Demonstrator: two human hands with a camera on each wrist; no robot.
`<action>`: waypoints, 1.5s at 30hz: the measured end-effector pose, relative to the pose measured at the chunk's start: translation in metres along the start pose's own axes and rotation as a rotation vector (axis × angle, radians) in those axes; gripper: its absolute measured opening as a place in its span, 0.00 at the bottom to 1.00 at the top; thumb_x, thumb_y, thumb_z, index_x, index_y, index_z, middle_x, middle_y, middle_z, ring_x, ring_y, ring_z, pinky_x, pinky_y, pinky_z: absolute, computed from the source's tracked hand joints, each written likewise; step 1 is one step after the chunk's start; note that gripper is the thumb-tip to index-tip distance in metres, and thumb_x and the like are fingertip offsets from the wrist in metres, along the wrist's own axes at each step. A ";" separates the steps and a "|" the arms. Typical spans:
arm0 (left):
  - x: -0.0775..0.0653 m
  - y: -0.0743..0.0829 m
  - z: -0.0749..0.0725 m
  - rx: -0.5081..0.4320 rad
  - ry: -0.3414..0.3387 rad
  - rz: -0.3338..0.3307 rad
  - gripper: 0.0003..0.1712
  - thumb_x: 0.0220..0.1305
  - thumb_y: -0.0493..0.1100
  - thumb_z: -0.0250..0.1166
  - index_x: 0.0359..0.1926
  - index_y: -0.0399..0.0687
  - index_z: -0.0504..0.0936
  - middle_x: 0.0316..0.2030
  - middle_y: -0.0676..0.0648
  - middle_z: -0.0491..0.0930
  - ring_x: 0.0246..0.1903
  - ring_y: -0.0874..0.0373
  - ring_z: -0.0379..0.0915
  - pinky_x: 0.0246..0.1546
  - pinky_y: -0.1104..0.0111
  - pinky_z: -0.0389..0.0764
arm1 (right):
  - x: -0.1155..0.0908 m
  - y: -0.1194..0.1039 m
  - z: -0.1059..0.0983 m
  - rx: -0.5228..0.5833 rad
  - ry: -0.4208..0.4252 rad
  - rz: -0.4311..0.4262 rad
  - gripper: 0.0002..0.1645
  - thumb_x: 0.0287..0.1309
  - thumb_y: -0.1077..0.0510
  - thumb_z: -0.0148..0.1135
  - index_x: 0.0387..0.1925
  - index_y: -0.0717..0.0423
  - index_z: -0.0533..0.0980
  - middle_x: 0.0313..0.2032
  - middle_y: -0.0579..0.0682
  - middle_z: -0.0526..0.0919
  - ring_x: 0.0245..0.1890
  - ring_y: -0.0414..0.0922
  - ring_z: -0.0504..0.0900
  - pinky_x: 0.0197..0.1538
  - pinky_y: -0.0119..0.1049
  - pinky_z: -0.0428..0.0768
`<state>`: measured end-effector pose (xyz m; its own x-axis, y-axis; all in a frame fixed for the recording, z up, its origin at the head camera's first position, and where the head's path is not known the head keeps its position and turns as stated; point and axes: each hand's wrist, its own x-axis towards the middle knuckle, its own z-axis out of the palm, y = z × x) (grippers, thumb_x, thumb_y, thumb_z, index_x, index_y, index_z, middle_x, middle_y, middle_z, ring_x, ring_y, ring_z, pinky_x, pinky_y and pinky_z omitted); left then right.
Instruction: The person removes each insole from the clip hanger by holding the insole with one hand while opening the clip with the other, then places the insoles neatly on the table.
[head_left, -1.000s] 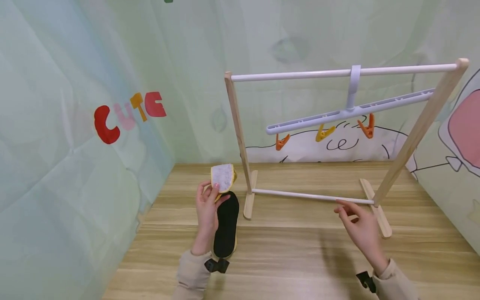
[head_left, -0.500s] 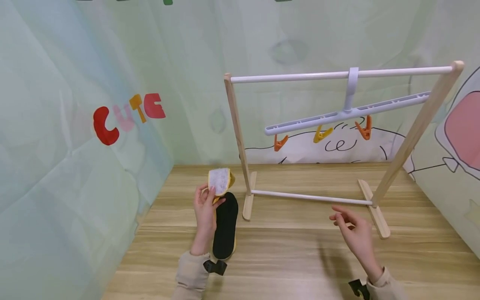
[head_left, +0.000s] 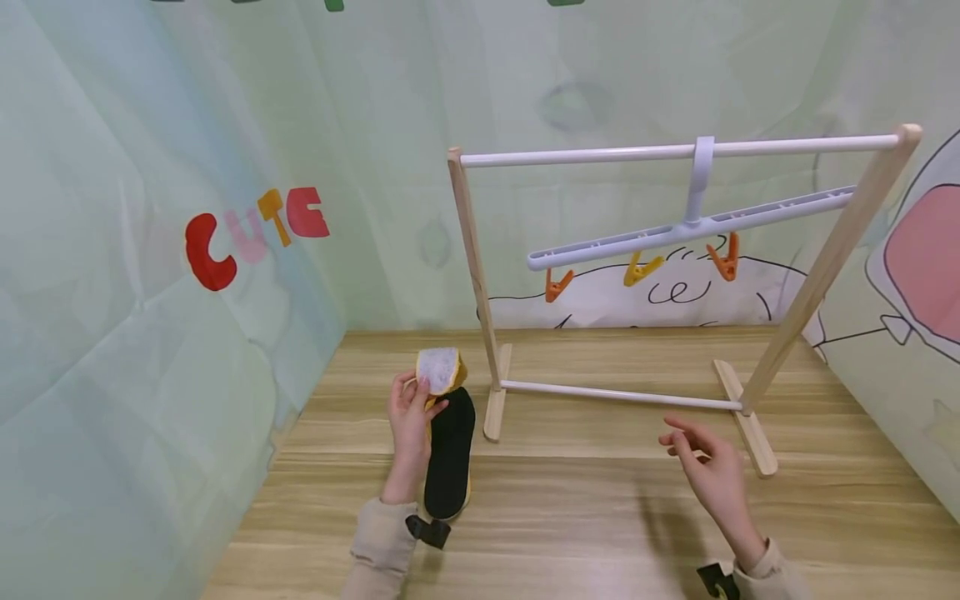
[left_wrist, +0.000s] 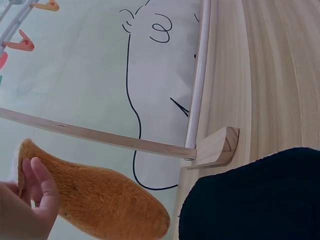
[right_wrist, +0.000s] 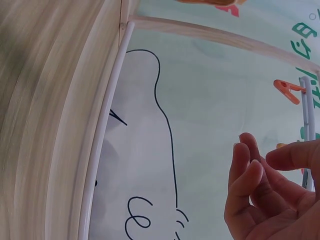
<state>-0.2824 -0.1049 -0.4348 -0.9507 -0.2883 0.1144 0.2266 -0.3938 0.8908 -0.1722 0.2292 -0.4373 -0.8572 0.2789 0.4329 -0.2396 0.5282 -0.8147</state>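
Note:
My left hand (head_left: 408, 425) pinches one end of a plush insole (left_wrist: 110, 200), yellow-brown on one face. Its other face, whitish and fuzzy, shows in the head view. A black sole-shaped piece (head_left: 450, 458) with a yellow edge lies right below it on the wooden table, overlapping the held insole in the head view. It fills the lower right of the left wrist view. My right hand (head_left: 712, 462) hovers in front of the rack, fingers loosely bent and nothing in them. Thumb and fingertips stand apart in the right wrist view.
A wooden rack with a white top bar (head_left: 577, 155) stands at the back. From it hangs a tilted lilac hanger (head_left: 630, 239) with orange and yellow clips (head_left: 642, 268). The wooden table (head_left: 555, 533) meets printed fabric walls (head_left: 382, 167) at left, back and right.
The left hand's insole has tipped lower, its whitish face looking shorter. My right hand has moved slightly left and down in view, still holding nothing. The rack shifts slightly left in view.

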 end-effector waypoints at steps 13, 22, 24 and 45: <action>0.015 -0.010 -0.006 0.038 0.029 -0.025 0.05 0.63 0.36 0.52 0.39 0.48 0.68 0.27 0.56 0.76 0.24 0.65 0.73 0.20 0.74 0.78 | -0.001 -0.014 -0.003 0.033 0.013 -0.002 0.12 0.52 0.73 0.52 0.38 0.70 0.77 0.21 0.29 0.78 0.20 0.26 0.75 0.16 0.21 0.69; 0.011 -0.015 -0.012 0.101 0.014 -0.071 0.04 0.63 0.36 0.50 0.39 0.47 0.67 0.27 0.55 0.74 0.24 0.65 0.73 0.21 0.74 0.78 | -0.004 -0.012 -0.003 0.046 0.019 -0.006 0.11 0.52 0.74 0.52 0.37 0.71 0.77 0.21 0.28 0.77 0.20 0.25 0.74 0.18 0.20 0.71; 0.007 -0.015 -0.014 0.114 0.001 -0.078 0.05 0.64 0.35 0.50 0.41 0.44 0.66 0.28 0.55 0.73 0.24 0.65 0.72 0.21 0.74 0.78 | -0.004 -0.012 -0.003 0.038 0.021 -0.003 0.11 0.52 0.74 0.52 0.37 0.71 0.77 0.21 0.29 0.77 0.20 0.26 0.74 0.19 0.20 0.71; -0.020 0.014 -0.035 0.188 -0.124 -0.114 0.09 0.58 0.33 0.56 0.36 0.33 0.66 0.24 0.51 0.79 0.22 0.59 0.80 0.24 0.68 0.81 | -0.009 0.000 -0.004 0.005 0.015 0.029 0.11 0.51 0.74 0.53 0.37 0.69 0.78 0.20 0.33 0.79 0.19 0.27 0.74 0.16 0.22 0.68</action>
<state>-0.2525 -0.1353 -0.4406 -0.9892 -0.1372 0.0517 0.0844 -0.2448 0.9659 -0.1628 0.2300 -0.4402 -0.8571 0.3058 0.4145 -0.2169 0.5157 -0.8289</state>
